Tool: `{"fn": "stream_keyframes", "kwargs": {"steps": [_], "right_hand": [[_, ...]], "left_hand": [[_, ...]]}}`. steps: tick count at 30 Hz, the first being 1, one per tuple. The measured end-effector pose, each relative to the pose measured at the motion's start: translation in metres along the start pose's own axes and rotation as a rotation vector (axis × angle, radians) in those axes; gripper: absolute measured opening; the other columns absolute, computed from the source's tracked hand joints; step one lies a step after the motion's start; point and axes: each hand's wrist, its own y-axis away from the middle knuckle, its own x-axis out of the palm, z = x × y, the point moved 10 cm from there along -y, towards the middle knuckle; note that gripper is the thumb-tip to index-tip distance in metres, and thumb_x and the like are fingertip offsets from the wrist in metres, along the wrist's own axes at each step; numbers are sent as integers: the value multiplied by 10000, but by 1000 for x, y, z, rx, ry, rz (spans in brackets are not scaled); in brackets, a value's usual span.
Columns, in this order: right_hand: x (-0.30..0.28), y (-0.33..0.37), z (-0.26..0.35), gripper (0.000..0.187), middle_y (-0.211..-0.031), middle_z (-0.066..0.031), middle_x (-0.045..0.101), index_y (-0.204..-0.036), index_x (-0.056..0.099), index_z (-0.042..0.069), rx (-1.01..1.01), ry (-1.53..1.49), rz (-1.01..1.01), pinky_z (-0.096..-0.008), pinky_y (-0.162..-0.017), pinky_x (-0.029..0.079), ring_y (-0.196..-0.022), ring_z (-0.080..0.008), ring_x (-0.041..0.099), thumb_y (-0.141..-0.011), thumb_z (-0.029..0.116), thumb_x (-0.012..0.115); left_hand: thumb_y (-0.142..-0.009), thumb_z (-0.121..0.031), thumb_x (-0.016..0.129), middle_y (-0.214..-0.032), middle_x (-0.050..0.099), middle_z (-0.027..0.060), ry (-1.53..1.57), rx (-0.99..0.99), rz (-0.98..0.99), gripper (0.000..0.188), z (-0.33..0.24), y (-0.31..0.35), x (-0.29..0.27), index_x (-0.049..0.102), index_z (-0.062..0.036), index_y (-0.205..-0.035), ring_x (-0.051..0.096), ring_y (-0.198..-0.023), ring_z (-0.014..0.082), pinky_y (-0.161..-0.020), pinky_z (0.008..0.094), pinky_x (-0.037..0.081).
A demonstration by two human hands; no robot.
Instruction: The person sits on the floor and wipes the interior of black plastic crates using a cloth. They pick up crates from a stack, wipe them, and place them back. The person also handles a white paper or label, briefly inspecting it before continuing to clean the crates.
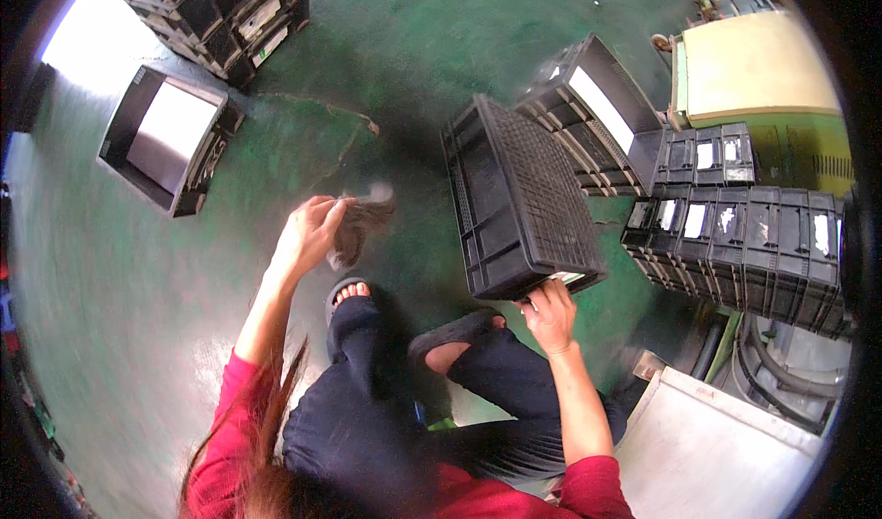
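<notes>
My left hand (308, 234) is closed on a grey-brown rag (363, 223), which hangs from the fingers and is smeared by motion. My right hand (549, 317) grips the near end of a black plastic crate (524, 197). That crate is tipped over, with its gridded face turned up and to the right. A whitish label shows beside the right fingers, partly covered by them. The rag is to the left of the crate and apart from it.
Another black crate (207, 147) with a white sheet inside rests on the green floor (386, 23) at left. Stacked crates (220, 14) rise behind it. More crates (735, 239) line the right, near a yellow cabinet (763, 69). A white panel (707, 445) is at lower right.
</notes>
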Motion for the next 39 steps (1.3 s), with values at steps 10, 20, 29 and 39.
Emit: {"fn": "stream_keyframes", "kwargs": {"steps": [10,20,29,39], "right_hand": [[-76,-10,-62,316,-842,-3,575,-888,528,71,642,-1031,-545,-298,-730,426,-782,-120,527,-662,-3,737],[132,66,-135,331,-928,-33,599,-996,576,78,1151,-1807,-531,-354,-816,418,-876,-212,551,-697,201,651],[228,111,-170,248,-819,-38,630,-871,613,110,1433,-1522,-118,-331,-700,443,-751,-201,590,-721,308,611],[214,66,-201,575,-1135,-77,562,-1149,538,91,1207,-1056,286,-388,-769,464,-1000,-203,533,-777,529,563]], "left_hand": [[-911,-315,486,-903,643,175,-29,283,-676,345,-73,11,-197,645,-12,-960,637,-855,262,-791,297,456],[-939,-344,421,-1096,595,68,66,288,-653,421,-148,1,-270,572,-31,-1176,554,-972,129,-901,250,381],[-939,-373,406,-1116,575,67,168,731,-278,463,-280,61,-183,495,-44,-1253,538,-953,127,-869,264,404],[-929,-434,403,-1133,555,54,754,479,257,535,-270,-29,-53,425,-77,-1326,519,-927,127,-835,269,420]]}}
